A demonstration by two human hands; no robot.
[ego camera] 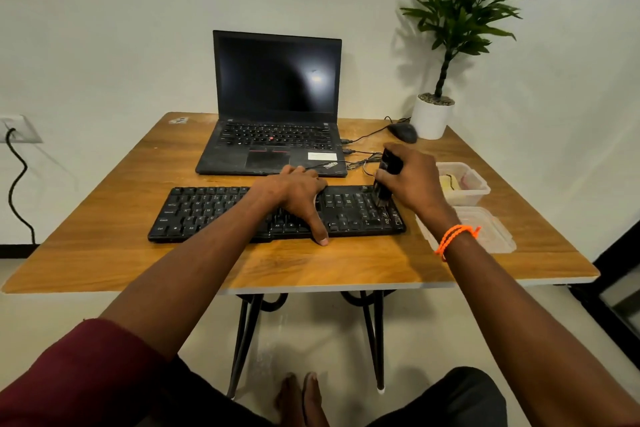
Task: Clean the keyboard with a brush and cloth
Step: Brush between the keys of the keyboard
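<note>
Gripping a black brush [387,180] upright, right hand [412,180] sets bristles on keyboard's [214,210] right end | left hand [294,196] flat, fingers spread, pressing keyboard middle | keyboard on table [138,260] before laptop [277,107] | plastic container [465,184] right of it

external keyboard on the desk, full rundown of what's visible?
The keyboard is black, full-size, plastic-looking, with pale legends and a number pad at its right end. It lies flat on the wooden table, in front of the laptop. The left hand rests flat across its middle, thumb at the front edge. The right hand holds a dark brush down on the number-pad end. Pale dusty marks show there.
</note>
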